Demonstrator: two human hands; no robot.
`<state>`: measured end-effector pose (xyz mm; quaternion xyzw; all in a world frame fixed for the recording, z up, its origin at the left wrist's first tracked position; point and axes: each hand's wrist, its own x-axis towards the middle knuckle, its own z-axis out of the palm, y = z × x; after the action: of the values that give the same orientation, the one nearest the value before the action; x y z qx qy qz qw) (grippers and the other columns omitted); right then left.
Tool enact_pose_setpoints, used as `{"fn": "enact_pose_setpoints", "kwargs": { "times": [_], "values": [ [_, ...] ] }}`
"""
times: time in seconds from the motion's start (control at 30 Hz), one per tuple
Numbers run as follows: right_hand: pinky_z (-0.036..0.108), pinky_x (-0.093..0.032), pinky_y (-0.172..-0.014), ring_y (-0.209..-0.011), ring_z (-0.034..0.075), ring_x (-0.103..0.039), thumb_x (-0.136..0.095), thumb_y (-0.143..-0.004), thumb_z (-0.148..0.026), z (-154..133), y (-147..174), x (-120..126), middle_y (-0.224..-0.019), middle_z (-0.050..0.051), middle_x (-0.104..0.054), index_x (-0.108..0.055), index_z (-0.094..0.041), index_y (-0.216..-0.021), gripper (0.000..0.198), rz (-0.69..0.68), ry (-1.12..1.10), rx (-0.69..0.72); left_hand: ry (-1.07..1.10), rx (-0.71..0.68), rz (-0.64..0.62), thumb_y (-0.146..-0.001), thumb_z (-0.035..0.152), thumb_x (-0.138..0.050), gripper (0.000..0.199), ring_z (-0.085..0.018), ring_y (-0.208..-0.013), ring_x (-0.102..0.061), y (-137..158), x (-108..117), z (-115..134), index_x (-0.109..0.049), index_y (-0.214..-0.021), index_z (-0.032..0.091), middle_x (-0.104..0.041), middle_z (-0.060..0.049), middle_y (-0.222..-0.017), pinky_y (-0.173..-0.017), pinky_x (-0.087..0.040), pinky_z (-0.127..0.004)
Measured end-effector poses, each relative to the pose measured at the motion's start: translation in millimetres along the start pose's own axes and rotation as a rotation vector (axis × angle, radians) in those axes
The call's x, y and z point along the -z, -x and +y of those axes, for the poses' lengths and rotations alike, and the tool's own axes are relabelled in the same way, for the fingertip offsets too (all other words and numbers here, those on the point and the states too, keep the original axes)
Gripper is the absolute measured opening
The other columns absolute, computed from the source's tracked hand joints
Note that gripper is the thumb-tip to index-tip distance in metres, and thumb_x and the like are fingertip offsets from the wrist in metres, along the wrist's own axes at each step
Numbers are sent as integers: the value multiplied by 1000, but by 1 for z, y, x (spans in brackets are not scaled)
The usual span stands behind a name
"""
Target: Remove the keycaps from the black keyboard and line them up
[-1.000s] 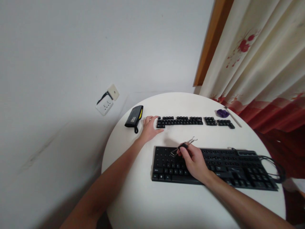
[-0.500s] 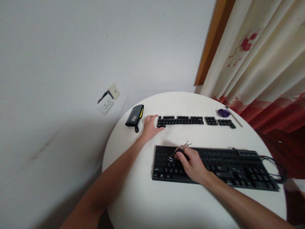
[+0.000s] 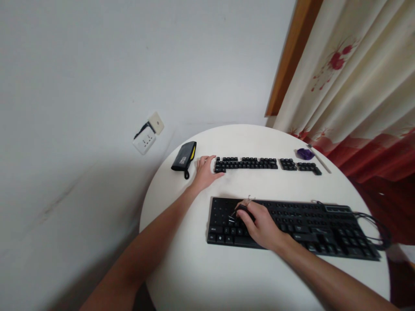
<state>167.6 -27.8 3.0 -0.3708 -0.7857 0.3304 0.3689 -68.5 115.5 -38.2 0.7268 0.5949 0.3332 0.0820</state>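
Observation:
My left hand (image 3: 205,172) rests on the table with thumb and forefinger apart, around the left end of rows of loose black keycaps (image 3: 246,164). Gripped in my right hand (image 3: 261,224) is a wire keycap puller (image 3: 245,211) with a dark handle. Its front wire ends hang over the left part of a black keyboard (image 3: 308,237), and other wire tips stick out behind my fingers. Caps are gone from the keyboard's upper left, where bare sockets show; lower caps are still in place. Whether the puller touches a key, I cannot tell.
On the round white table (image 3: 240,280) lie a dark pouch (image 3: 184,156) with a yellow edge, a purple lump (image 3: 305,153) and a pale stick (image 3: 320,162). The keyboard's cable (image 3: 376,231) loops over the right edge. A curtain (image 3: 353,99) hangs behind.
My right hand has turned a little, so the puller's rear wire tips sit lower and further left behind the fingers. My left hand stays in place by the keycaps.

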Motion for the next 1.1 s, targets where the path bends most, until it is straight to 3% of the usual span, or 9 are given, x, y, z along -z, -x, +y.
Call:
{"fn": "enact_pose_setpoints", "kwargs": {
  "times": [0.13, 0.27, 0.33, 0.4, 0.5, 0.63, 0.8, 0.97, 1.1],
  "values": [
    [31, -48, -77, -82, 20, -61, -46, -98, -23, 1, -1, -2, -89, 7, -66, -59, -19, -97, 14, -64, 54, 24, 43, 2, 35, -67, 37, -83, 73, -28, -121, -42, 0, 2, 2, -49, -131, 26, -44, -8, -122, -108, -33, -43],
    [31, -47, -76, -83, 20, -61, -45, -99, -22, -3, -4, -1, -90, 7, -66, -59, -19, -96, 14, -136, 120, 81, 126, -31, 103, -79, 31, -72, 51, -24, -113, -49, -1, 9, 14, -53, -126, 24, -51, -7, -117, -101, -40, -39],
    [30, -47, -74, -82, 20, -60, -46, -99, -22, -6, -5, 0, -88, 8, -65, -59, -19, -94, 15, -208, 186, 151, 174, -87, 79, -84, 27, -66, 39, -21, -104, -53, 0, 16, 23, -56, -122, 23, -56, -6, -110, -94, -43, -36],
    [31, -45, -71, -79, 21, -58, -45, -99, -22, -9, -5, 2, -84, 8, -63, -60, -18, -93, 17, -281, 263, 225, 223, -159, -6, -87, 25, -60, 27, -19, -94, -55, 1, 25, 33, -61, -114, 22, -60, -4, -101, -88, -45, -34],
    [30, -44, -70, -77, 20, -56, -44, -99, -22, -10, -4, 2, -82, 7, -62, -60, -18, -91, 19, -329, 318, 275, 322, -278, -233, -91, 27, -54, 16, -16, -81, -56, 7, 37, 48, -67, -99, 20, -62, -3, -89, -79, -46, -30],
    [29, -45, -71, -76, 18, -57, -43, -100, -24, -6, -5, 0, -82, 6, -63, -58, -19, -87, 20, -240, 192, 147, 425, -370, -547, -92, 30, -55, 20, -14, -75, -56, 16, 48, 64, -69, -92, 17, -64, -3, -83, -72, -45, -26],
    [27, -44, -67, -69, 16, -56, -43, -101, -29, -1, -8, -2, -74, 1, -60, -54, -19, -77, 29, -173, 33, -31, 488, -373, -722, -91, 29, -58, 18, -14, -82, -59, 21, 51, 71, -71, -92, 17, -67, -4, -89, -76, -44, -25],
    [24, -44, -59, -60, 14, -56, -39, -102, -34, 5, -10, -2, -67, 0, -59, -57, -18, -81, 32, -53, -200, -195, 524, -332, -942, -90, 31, -59, 19, -14, -80, -60, 19, 56, 69, -70, -95, 17, -68, -3, -88, -72, -44, -23],
    [25, -44, -60, -62, 15, -56, -42, -101, -37, 8, -10, -2, -66, 0, -60, -57, -19, -78, 33, 160, -181, -242, 544, -304, -1026, -84, 35, -69, 24, -13, -77, -59, 22, 57, 72, -69, -101, 17, -67, -2, -87, -69, -44, -23]
  ]
}}
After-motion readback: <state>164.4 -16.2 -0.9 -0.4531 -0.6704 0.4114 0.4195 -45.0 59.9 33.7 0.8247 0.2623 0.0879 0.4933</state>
